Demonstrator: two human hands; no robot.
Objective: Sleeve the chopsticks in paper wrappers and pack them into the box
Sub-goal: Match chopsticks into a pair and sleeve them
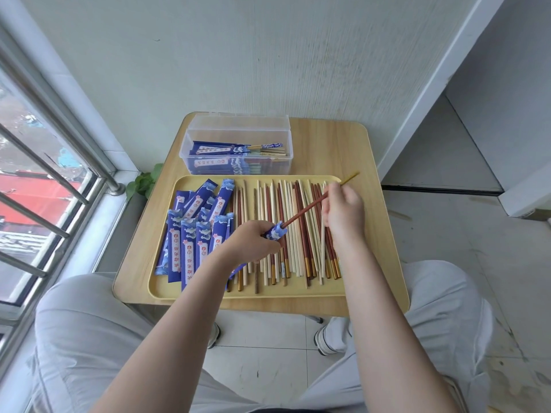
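Knees [89,338] below tray [167,290]; loose chopsticks [295,242] beside spare wrappers [190,248].

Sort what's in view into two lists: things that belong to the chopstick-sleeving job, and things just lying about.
Belongs to the job:
left hand gripping a blue paper wrapper
right hand feeding in a red chopstick
loose chopsticks
empty wrappers
yellow tray
clear plastic box

Just lying about:
green plant
window bars
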